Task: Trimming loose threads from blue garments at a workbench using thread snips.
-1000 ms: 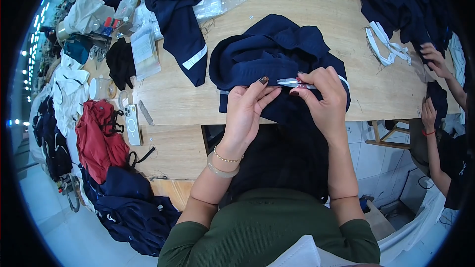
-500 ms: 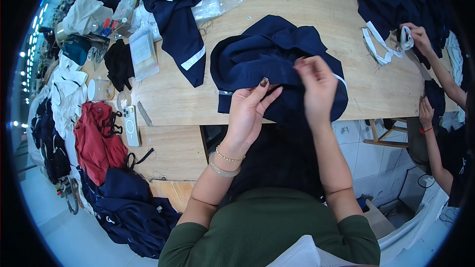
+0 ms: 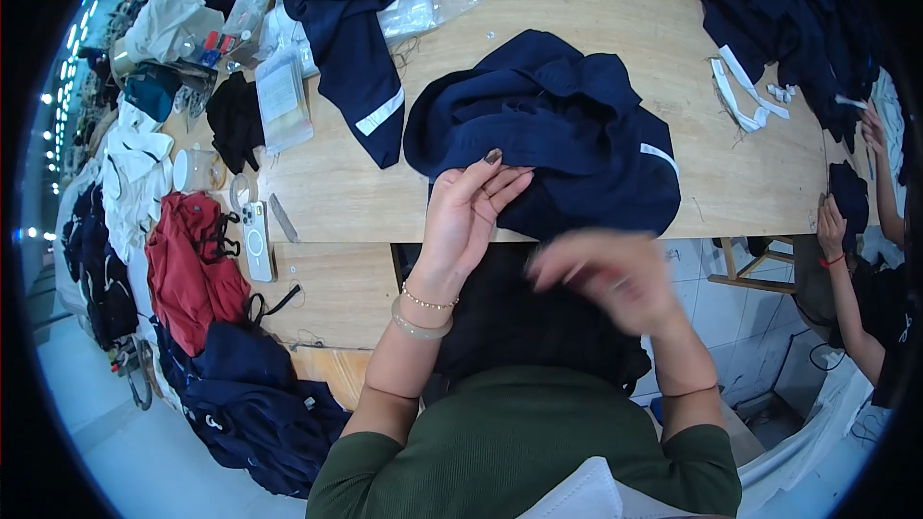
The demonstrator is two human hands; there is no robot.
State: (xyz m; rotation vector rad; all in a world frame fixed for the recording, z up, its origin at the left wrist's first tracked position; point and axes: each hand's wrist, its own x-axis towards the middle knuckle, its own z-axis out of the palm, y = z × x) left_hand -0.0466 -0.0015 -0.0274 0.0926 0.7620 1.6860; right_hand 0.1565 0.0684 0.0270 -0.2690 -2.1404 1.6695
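A navy blue garment [image 3: 538,125] lies bunched on the wooden table in front of me, with a white stripe [image 3: 660,152] on its right side. At its near edge my left hand [image 3: 471,197] pinches the navy fabric between thumb and fingers. My right hand [image 3: 615,274] is off the garment, over my lap below the table's edge. Motion smears its fingers, so whether they hold anything does not show.
At the left lie a phone [image 3: 257,242], a red garment [image 3: 192,259] and a plastic jar [image 3: 197,171]. Another navy piece [image 3: 348,48] sits beyond them. To the right are white strips [image 3: 740,91] and a co-worker's hand [image 3: 831,223] on dark cloth.
My right hand has moved from the garment down toward my lap. My left hand still grips the near edge. The co-worker's upper hand has moved away from the white strips to the right.
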